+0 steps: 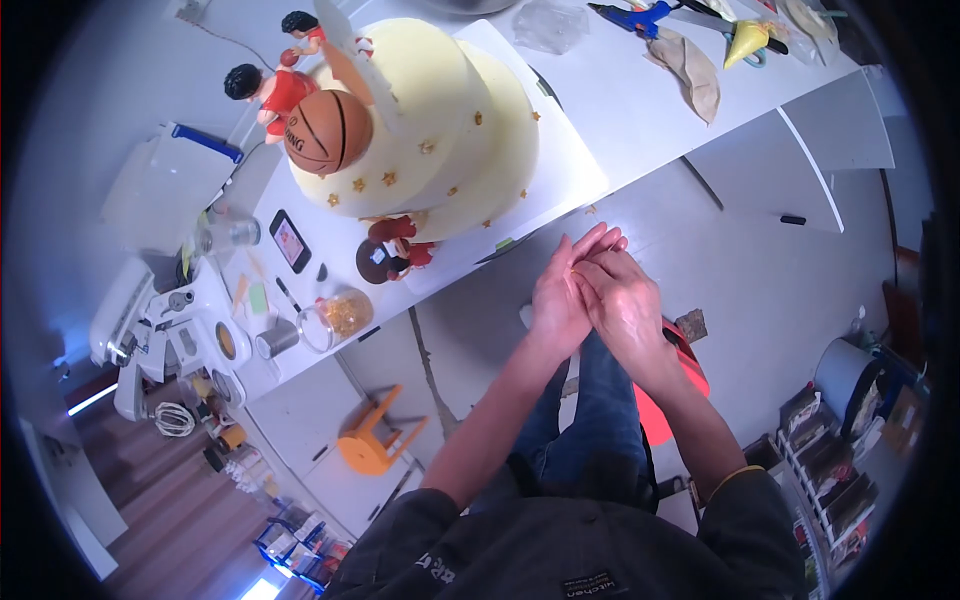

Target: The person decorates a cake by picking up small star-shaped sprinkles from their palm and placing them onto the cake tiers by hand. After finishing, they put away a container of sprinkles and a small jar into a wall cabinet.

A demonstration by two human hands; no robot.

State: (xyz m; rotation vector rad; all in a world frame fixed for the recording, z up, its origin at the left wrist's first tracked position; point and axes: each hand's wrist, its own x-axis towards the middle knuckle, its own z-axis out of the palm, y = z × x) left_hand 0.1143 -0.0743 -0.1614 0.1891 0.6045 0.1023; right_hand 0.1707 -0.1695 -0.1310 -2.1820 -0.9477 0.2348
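Because the left hand and right hand meet over the floor, just off the edge of the bench, anything small between them could drop if the fingers parted. Left fingers lie fairly straight while the right ones fold into that palm; each grip touches the other hand, but whether either is closed on something I cannot tell. Beyond them, 1 red-clad figurine is near the bench edge, where a careless wrist might knock it; just behind sits the pale-yellow tiered cake with its basketball topper.
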